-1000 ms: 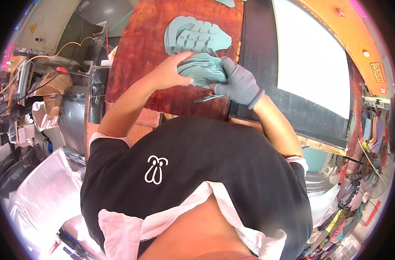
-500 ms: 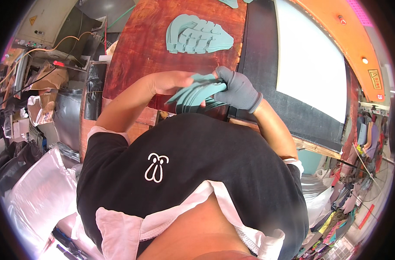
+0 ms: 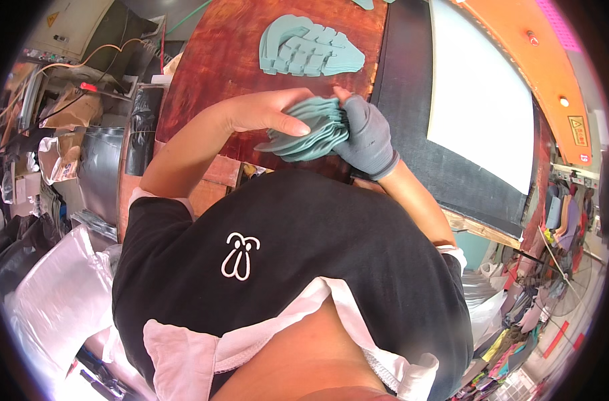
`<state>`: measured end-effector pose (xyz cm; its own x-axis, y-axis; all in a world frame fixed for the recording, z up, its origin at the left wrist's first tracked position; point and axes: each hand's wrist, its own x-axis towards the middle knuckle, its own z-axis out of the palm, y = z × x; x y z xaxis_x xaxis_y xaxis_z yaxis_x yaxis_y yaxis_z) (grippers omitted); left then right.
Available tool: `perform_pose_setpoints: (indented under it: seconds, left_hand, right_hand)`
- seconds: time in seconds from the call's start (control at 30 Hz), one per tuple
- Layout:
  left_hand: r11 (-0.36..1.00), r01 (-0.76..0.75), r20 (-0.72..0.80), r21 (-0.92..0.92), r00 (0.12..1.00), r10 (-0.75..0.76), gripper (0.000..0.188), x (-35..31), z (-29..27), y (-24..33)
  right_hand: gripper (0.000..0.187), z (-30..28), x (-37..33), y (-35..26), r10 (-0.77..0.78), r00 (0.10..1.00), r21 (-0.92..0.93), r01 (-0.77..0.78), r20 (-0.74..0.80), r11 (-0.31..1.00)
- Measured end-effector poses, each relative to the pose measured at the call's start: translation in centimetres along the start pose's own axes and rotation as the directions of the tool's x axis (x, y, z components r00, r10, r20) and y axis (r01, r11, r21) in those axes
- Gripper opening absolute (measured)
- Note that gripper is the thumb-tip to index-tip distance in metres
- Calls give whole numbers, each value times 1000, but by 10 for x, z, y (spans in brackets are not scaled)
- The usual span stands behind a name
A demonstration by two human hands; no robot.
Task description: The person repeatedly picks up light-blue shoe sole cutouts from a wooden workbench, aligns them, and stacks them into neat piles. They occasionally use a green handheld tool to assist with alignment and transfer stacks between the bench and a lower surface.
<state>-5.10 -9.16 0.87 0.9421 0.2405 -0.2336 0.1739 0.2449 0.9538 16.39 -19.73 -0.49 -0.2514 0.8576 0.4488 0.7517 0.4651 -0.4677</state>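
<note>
Between my two hands is a stack of thin pale green cut pieces [image 3: 311, 137], held over the near edge of the reddish wooden table [image 3: 204, 83]. My bare left hand [image 3: 274, 112] grips the stack from the left, its thumb lying across the top and its fingers mostly hidden behind. In a grey glove with bare fingertips, my right hand [image 3: 368, 137] is closed on the stack's right end. Farther off on the table lies another pile of pale green cut pieces [image 3: 311, 50], with slotted, strip-like shapes.
Right of the table is a black work surface [image 3: 401, 93] bearing a large white sheet [image 3: 478, 87]. An orange machine frame [image 3: 545, 67] runs along the far right. To the left stand a black plastic-wrapped roll [image 3: 142, 134] and bags. More green pieces [image 3: 363, 3] lie at the table's far edge.
The fanned stack in my hands has been turned and gathered, so more of its broad top now shows. My left thumb has come over it, and both hands have shifted slightly.
</note>
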Motion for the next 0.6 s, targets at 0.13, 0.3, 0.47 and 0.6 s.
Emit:
perform_pose_setpoints:
  seconds: [0.13, 0.3, 0.47, 0.6]
  left_hand:
    - [996, 42, -5, -79, 999, -42, 84, 1, -3, -6]
    - [923, 36, 12, -383, 999, -34, 72, 4, -2, -16]
    - [982, 52, -61, -180, 996, -64, 61, 5, 3, -9]
    - [981, 79, -196, 175, 980, -44, 55, 6, 13, 0]
  right_hand:
    - [56, 8, -3, 3, -99, 983, -86, 87, -152, 992]
    - [45, 10, -2, 4, -269, 920, -133, 240, -284, 962]
    - [38, 7, -2, 1, -217, 959, -109, 200, -180, 974]
    - [35, 6, -2, -1, -194, 966, -96, 180, -169, 979]
